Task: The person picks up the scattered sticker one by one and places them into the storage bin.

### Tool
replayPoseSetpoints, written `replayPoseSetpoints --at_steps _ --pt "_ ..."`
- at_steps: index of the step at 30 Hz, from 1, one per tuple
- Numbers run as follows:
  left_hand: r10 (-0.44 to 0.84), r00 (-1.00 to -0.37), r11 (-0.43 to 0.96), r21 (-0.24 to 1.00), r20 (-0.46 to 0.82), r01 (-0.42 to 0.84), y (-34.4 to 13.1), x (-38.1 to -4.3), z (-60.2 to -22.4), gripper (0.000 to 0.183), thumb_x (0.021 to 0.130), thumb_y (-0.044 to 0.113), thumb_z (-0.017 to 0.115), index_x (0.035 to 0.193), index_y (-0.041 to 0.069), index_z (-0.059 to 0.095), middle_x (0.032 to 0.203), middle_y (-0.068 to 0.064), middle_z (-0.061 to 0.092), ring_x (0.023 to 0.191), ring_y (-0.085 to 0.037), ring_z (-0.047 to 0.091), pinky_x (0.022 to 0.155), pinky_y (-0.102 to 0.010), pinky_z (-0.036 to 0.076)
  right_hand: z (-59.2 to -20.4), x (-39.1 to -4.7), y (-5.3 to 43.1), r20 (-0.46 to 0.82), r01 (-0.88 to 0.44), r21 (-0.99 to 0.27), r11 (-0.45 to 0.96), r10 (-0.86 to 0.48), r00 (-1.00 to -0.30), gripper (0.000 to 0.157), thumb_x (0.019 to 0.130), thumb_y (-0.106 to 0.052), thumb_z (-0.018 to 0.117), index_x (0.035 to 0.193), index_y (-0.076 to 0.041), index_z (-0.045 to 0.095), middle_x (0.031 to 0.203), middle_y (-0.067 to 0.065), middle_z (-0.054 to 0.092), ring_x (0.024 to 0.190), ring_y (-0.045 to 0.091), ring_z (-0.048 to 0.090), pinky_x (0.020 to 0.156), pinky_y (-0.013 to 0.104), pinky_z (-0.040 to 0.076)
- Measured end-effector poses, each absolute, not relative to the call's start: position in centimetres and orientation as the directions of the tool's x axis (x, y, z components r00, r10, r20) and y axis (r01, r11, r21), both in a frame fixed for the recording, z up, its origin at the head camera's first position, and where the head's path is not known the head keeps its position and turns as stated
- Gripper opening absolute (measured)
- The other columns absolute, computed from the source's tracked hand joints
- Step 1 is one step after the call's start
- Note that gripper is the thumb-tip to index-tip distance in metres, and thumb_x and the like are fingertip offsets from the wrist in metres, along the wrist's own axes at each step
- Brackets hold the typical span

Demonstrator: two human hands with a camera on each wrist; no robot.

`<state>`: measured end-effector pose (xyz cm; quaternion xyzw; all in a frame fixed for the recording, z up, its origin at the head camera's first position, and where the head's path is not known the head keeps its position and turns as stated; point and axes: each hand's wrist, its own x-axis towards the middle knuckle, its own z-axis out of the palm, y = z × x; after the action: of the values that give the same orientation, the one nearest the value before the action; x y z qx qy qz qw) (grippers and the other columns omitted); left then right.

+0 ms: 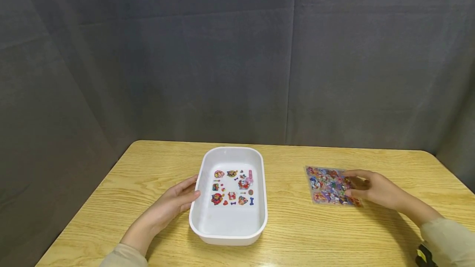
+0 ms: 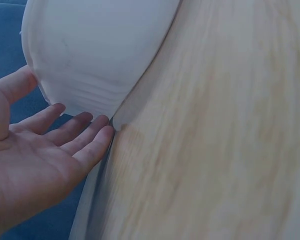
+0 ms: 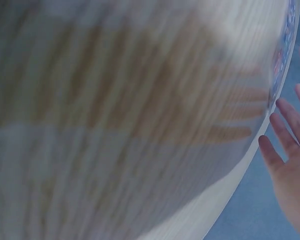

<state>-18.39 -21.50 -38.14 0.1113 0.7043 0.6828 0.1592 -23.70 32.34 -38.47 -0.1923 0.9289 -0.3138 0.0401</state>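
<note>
A white rectangular tub with rounded corners stands upright on the table, a clear sticker sheet lying flat on its floor. My left hand is at the tub's left side; in the left wrist view, its extended fingers are against the outer wall and its thumb meets the rim. To the right, a second, densely patterned colourful sticker sheet lies on the table. My right hand is over that sheet's right edge, fingers and thumb spread apart. In the right wrist view, only a sliver of the sheet shows beyond the fingertips.
The wood-grain table has rounded far corners. Grey curtains hang behind it and along the left. By the right sleeve, a small black and yellow object shows at the bottom edge; its kind is unclear.
</note>
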Motion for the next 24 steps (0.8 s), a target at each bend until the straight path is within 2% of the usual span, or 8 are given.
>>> replayPoseSetpoints --at_steps 1,4,6,8,9,12,24 --pt "0.373 -0.925 0.043 0.997 -0.072 -0.061 -21.5 -18.39 -38.16 0.072 0.1 0.018 0.058 0.155 -0.006 0.017 0.157 -0.03 0.023 0.14 -0.038 0.035 0.11 -0.038 0.04 -38.5 -23.71 32.3 0.043 -0.33 -0.596 0.732 -0.381 -0.924 0.056 0.092 -0.03 0.072 0.137 -0.001 0.056 0.139 0.03 0.05 0.126 0.052 0.046 0.089 0.055 0.053" --pt "0.373 -0.925 0.042 0.997 -0.073 -0.062 -21.48 -18.4 -38.24 0.072 0.1 0.017 0.058 0.155 -0.006 0.018 0.156 -0.03 0.023 0.14 -0.038 0.036 0.11 -0.037 0.041 -38.55 -23.77 32.12 0.029 -0.324 -0.589 0.741 -0.381 -0.924 0.059 0.09 -0.033 0.074 0.137 -0.002 0.056 0.14 0.031 0.049 0.127 0.053 0.044 0.079 0.04 0.052" --pt "0.373 -0.925 0.041 0.997 -0.072 -0.061 -21.47 -18.41 -38.27 0.071 0.1 0.017 0.058 0.154 -0.006 0.018 0.156 -0.03 0.024 0.14 -0.038 0.035 0.11 -0.037 0.041 -38.61 -23.85 32.0 0.032 -0.334 -0.578 0.745 -0.387 -0.921 0.06 0.089 -0.033 0.075 0.136 -0.001 0.056 0.139 0.031 0.049 0.127 0.052 0.045 0.076 0.037 0.05" --pt "0.373 -0.925 0.043 0.997 -0.072 -0.06 -21.47 -18.41 -38.3 0.071 0.1 0.017 0.058 0.154 -0.007 0.018 0.156 -0.03 0.023 0.14 -0.038 0.035 0.11 -0.037 0.041 -38.67 -23.92 31.93 0.036 -0.345 -0.577 0.74 -0.399 -0.916 0.062 0.088 -0.031 0.076 0.136 0.0 0.056 0.14 0.032 0.048 0.127 0.053 0.044 0.081 0.042 0.053" --pt "0.374 -0.925 0.044 0.997 -0.072 -0.059 -21.47 -18.42 -38.31 0.071 0.1 0.017 0.058 0.154 -0.007 0.018 0.157 -0.03 0.023 0.14 -0.038 0.035 0.11 -0.037 0.041 -38.7 -23.96 31.93 0.038 -0.349 -0.577 0.738 -0.402 -0.915 0.062 0.087 -0.03 0.077 0.137 0.0 0.055 0.14 0.032 0.047 0.127 0.053 0.044 0.087 0.048 0.054" --pt "0.374 -0.925 0.047 0.997 -0.073 -0.06 -21.46 -18.44 -38.31 0.072 0.1 0.017 0.058 0.154 -0.007 0.018 0.157 -0.03 0.023 0.14 -0.038 0.034 0.11 -0.037 0.04 -38.79 -24.06 31.94 0.042 -0.358 -0.584 0.729 -0.414 -0.909 0.064 0.086 -0.028 0.078 0.138 0.002 0.054 0.141 0.033 0.046 0.128 0.054 0.043 0.098 0.063 0.043" --pt "0.363 -0.928 0.049 0.997 -0.077 -0.063 -21.48 -18.4 -38.13 0.072 0.1 0.017 0.058 0.154 -0.007 0.018 0.157 -0.03 0.022 0.141 -0.039 0.033 0.11 -0.038 0.04 -39.1 -24.2 31.78 0.025 -0.355 -0.548 0.758 -0.409 -0.912 0.069 0.083 -0.028 0.081 0.138 0.003 0.053 0.139 0.034 0.047 0.129 0.057 0.038 0.099 0.07 0.037"
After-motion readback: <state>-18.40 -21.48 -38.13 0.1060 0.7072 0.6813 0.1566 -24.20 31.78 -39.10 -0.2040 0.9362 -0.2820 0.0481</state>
